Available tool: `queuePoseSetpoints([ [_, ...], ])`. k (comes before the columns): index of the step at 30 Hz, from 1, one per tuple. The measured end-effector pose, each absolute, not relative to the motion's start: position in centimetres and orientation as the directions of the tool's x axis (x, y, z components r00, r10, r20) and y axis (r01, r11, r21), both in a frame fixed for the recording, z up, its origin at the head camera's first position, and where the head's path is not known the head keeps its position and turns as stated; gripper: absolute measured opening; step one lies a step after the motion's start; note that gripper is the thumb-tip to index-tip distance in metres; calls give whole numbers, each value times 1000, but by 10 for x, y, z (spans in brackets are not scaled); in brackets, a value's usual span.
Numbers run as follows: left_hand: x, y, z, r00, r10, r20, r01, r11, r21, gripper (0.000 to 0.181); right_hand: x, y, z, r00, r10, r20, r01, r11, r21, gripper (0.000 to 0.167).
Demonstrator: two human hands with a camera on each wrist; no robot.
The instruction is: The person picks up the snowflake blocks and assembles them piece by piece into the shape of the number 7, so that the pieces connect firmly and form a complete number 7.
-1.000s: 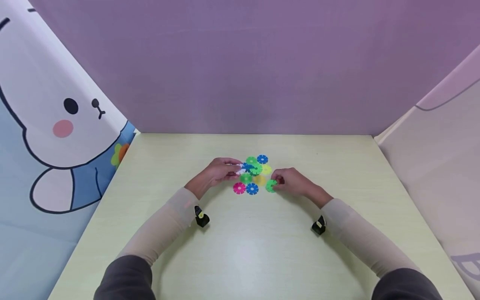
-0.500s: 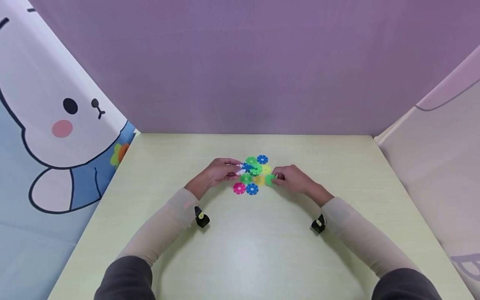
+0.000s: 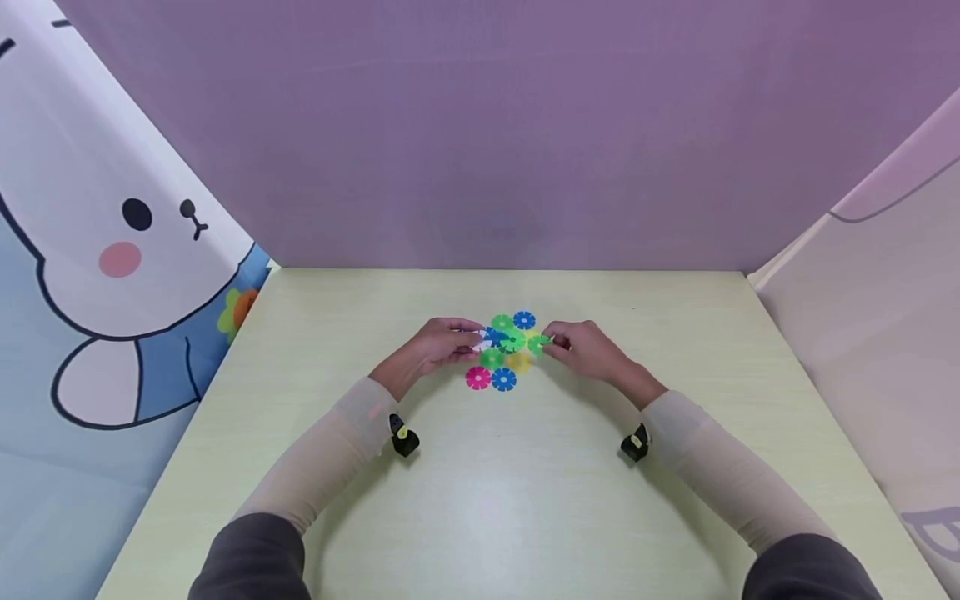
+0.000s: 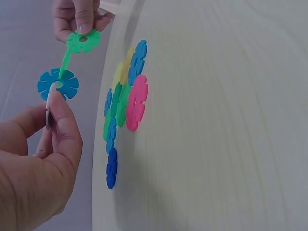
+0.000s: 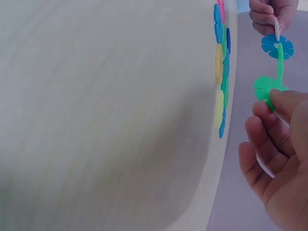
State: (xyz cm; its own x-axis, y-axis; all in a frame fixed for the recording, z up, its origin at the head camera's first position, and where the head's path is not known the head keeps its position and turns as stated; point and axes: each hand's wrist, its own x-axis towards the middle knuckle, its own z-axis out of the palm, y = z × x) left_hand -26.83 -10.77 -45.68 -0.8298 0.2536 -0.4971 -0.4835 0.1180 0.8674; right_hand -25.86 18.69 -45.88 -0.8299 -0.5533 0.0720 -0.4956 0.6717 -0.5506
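Observation:
My left hand point(image 3: 438, 343) pinches a white notched disc point(image 5: 277, 29), seen nearly edge-on in the right wrist view. A blue notched disc point(image 4: 44, 84) is joined to the white one. From the blue disc a green disc point(image 5: 280, 62) extends edge-on. My right hand point(image 3: 588, 350) pinches another green disc point(image 5: 264, 87) between thumb and finger. Its rim meets the far end of the edge-on green disc; whether their slots are engaged I cannot tell. Both wrist views show this row held above the table.
Loose notched discs lie on the pale table point(image 3: 480, 483) below the hands: a pink disc point(image 3: 478, 378), a blue disc point(image 3: 504, 380), a yellow disc point(image 3: 519, 362) and several more. A purple panel point(image 3: 510, 142) stands behind the table, with fabric walls at both sides.
My right hand has moved away from me, towards the far table edge, bringing its green disc level with the joined discs. The left hand has stayed almost still.

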Motion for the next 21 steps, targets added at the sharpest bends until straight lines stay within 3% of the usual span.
queuePoseSetpoints([
  [21, -267, -107, -454, -835, 263, -483, -469, 120, 875, 31, -261, 185, -452, -822, -551, 139, -528, 649, -548, 13],
])
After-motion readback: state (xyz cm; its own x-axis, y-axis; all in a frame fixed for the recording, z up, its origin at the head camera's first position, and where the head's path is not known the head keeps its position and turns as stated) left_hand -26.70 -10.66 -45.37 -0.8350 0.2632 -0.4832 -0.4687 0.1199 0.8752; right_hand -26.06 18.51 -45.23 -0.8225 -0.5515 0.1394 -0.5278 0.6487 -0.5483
